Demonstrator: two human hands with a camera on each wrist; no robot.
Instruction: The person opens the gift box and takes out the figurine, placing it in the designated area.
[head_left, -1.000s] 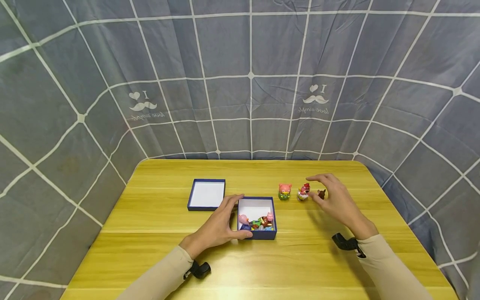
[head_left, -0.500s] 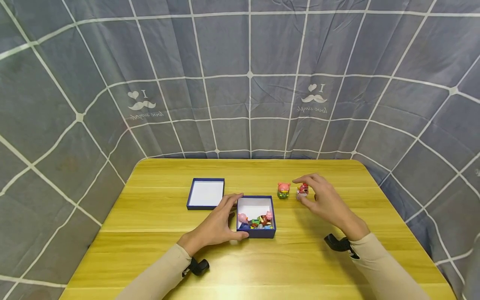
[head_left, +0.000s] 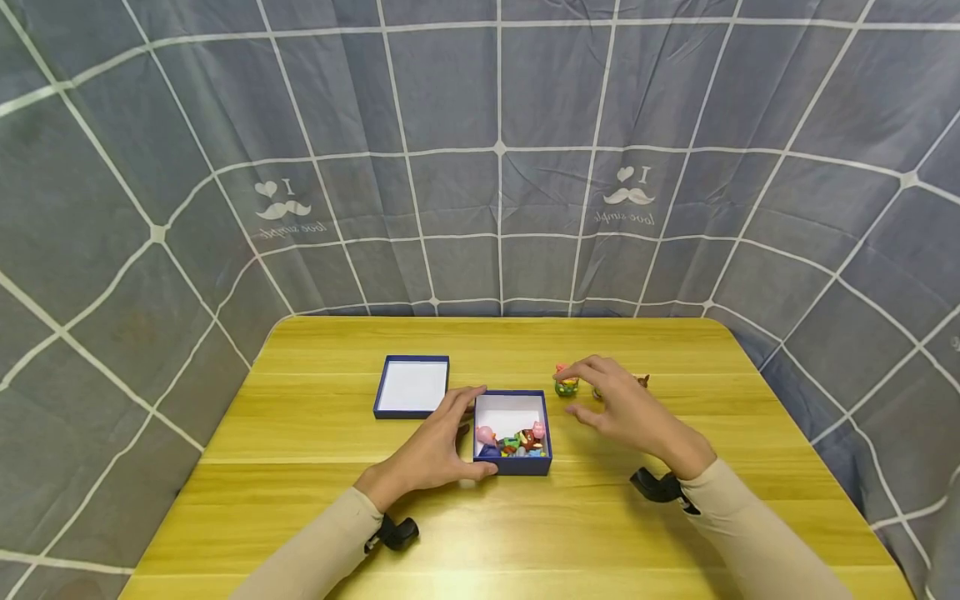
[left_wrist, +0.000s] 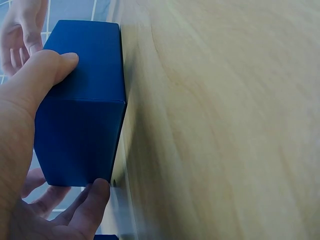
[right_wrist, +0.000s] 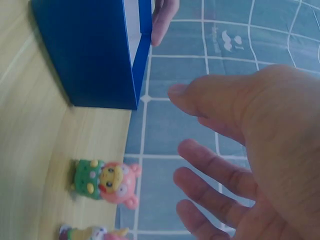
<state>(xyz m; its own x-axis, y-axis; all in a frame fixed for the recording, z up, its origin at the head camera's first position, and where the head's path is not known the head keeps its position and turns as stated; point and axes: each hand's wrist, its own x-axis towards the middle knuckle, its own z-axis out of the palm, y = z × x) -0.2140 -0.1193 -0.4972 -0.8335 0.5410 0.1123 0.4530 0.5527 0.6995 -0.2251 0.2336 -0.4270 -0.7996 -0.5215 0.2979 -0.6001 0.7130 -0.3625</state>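
Observation:
In the head view my left hand holds a square blue box at its left side, thumb at the front and fingers toward the back. Several small toy figurines lie inside the box. My right hand is held above the table right of the box, its thumb and fingers apart with nothing between them. Just beyond its fingertips stands a pink-headed, green-bodied figurine. A second figurine is mostly hidden by the right hand in the head view. Behind that hand a small brown figurine shows partly.
Left of the box and farther back lies a shallow blue-rimmed lid, white inside up. All of it rests on a wooden table. A grey checked curtain surrounds the table's back and sides.
My right hand has moved left, from the brown figurine past the middle one toward the pink-and-green one. The left hand has stayed on the box.

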